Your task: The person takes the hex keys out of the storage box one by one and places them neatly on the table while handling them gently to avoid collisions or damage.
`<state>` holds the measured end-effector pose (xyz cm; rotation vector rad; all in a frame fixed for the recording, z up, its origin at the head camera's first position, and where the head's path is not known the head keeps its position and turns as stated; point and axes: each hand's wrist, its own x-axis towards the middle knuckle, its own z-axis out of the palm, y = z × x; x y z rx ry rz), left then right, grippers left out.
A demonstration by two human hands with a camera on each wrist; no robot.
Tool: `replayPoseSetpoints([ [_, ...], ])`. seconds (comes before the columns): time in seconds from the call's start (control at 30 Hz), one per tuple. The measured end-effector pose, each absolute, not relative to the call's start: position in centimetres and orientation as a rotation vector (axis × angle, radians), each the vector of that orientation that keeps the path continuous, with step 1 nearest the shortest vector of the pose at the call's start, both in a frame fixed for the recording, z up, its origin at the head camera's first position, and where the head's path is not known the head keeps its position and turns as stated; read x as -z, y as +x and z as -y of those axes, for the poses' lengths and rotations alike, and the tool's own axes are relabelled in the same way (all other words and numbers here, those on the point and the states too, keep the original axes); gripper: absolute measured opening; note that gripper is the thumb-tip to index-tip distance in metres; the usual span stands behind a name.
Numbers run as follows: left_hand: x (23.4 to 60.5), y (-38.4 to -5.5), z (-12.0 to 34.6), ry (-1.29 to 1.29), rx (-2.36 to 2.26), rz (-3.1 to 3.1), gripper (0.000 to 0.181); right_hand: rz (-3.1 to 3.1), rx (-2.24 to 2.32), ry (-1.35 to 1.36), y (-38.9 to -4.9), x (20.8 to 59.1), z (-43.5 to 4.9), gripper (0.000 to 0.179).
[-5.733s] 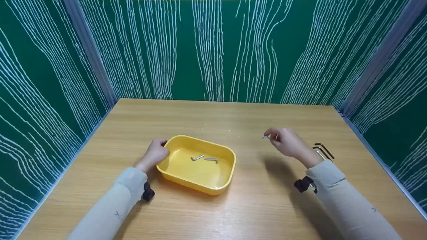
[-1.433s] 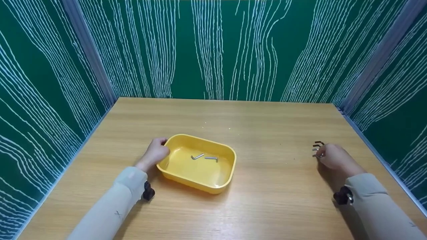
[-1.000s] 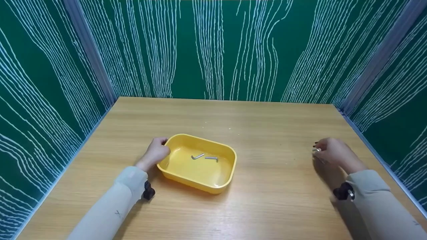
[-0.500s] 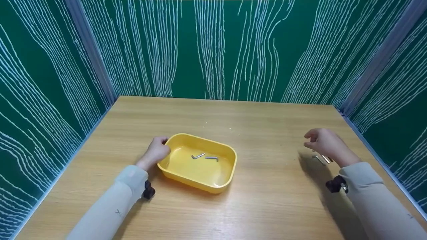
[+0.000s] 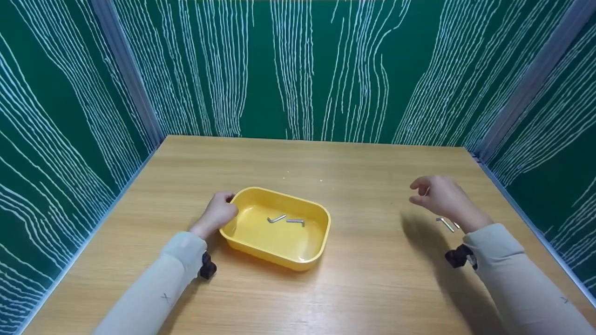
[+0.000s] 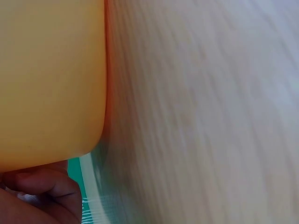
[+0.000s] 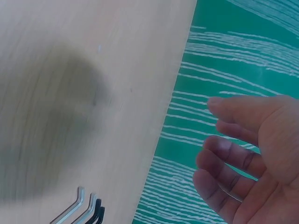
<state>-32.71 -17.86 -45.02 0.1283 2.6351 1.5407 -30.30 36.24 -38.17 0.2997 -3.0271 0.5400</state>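
My left hand (image 5: 216,215) grips the yellow tub (image 5: 272,243) at its nine o'clock, two Allen keys (image 5: 294,221) inside; my right hand (image 5: 438,198), relaxed and unladen, hovers at three o'clock near more keys (image 5: 447,225).

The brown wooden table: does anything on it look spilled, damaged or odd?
A few tiny white specks dot the brown wooden table beyond the yellow rectangular plastic tray. They stand out from the wood like stray crumbs or marks, too small to tell which. Nothing else looks odd.

Tray (image 5: 267,257) on table (image 5: 368,270) (two hex keys (image 5: 294,221) inside), other hex keys (image 5: 447,225) well right, wall (image 5: 260,70) behind
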Motion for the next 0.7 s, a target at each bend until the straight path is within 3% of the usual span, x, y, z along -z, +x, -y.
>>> replayPoseSetpoints([
  [0.7,45.0,-32.9,17.7,0.106,-1.531,-2.611,0.045,2.999,-0.579,0.402,-29.3,37.2,-32.7,0.038],
])
